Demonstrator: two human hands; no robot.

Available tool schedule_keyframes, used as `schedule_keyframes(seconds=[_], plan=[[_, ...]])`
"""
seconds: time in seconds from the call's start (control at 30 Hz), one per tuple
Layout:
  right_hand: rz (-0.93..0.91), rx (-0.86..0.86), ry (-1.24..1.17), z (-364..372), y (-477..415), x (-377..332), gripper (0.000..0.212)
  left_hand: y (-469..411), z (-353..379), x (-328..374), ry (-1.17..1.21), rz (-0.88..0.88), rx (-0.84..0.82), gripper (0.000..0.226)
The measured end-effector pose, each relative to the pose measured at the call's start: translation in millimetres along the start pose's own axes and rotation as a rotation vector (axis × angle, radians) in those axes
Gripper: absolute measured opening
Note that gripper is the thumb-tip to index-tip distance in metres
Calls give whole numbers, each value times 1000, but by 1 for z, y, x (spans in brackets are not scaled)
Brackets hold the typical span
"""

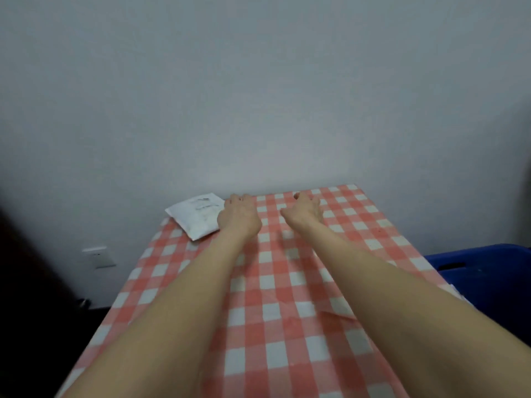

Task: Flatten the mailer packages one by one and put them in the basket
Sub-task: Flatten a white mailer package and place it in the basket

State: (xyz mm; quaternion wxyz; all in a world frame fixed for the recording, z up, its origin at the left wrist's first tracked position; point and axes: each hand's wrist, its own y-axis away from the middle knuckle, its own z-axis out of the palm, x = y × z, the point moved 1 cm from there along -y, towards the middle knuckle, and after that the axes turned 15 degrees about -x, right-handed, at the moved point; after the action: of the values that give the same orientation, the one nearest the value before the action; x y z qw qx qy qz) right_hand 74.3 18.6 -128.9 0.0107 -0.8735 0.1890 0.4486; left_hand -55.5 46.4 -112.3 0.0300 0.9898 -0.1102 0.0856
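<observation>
At the far left corner of the table [275, 326] lies the one mailer package [195, 218] I can see on it. It is a white, squarish pouch, puffed up like a small pillow and not yet flattened. A few grey marks on its upper face are too blurred to read. It sits askew to the table's edges, with one corner reaching the table's left side.

Both my bare arms stretch the length of the table. My left hand [240, 211] is at the table's far edge, back upward, just beside the mailer's right corner. Its fingers bend loosely downward and grasp nothing, and I cannot tell whether it touches the pouch. My right hand [304, 209] is further right along that same far edge, apart from the left one. It is released too, with fingers loosely curled, thumb out to the side and nothing in it.

Off the table's right side stands one blue basket [482, 271], with a dark handle slot in its wall. A scrap of white shows at its rim nearest the table, too little to name.

A red-and-white checked cloth covers the table, with a raised crease near the right edge. Below the table's left side, one white socket plate [97, 255] is on the wall.
</observation>
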Motion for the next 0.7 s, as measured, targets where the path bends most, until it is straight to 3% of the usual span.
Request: schedule_keyframes(seconds=[0.17, 0.4, 0.53, 0.7], plan=[[-28, -125, -134, 46, -36, -31, 55, -25, -5, -62, 322, -213, 153, 56], [-56, -222, -242, 85, -82, -46, 57, -67, 11, -120, 742, -545, 131, 64], [-45, -262, -291, 100, -96, -45, 54, -77, 21, -126, 849, -540, 141, 64], [-68, -255, -360, 95, -93, -38, 27, -74, 19, -112, 884, -423, 193, 64]])
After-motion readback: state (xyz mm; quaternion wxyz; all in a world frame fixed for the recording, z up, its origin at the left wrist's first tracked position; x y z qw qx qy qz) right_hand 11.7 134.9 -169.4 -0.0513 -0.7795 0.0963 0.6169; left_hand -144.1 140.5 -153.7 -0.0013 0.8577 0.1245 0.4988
